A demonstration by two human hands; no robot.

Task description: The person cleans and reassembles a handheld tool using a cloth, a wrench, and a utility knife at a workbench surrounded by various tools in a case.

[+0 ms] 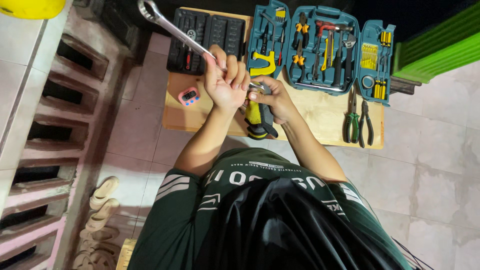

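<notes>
Wooden table (320,120) mid-frame, teal tool case (320,47) open at top. Left hand (225,82) closed round long wrench (172,29), slanting to upper left. Right hand (275,100) gripping yellow-black tool (257,117) at centre. Pink timer (189,95) left of hands.

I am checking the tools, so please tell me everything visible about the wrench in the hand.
The wrench is long, shiny and silver, and looks like steel. Its ring end points up and to the left, above the black socket case. The left hand grips its lower end, hiding that end. It is tilted and held in the air above the wooden board.
</notes>
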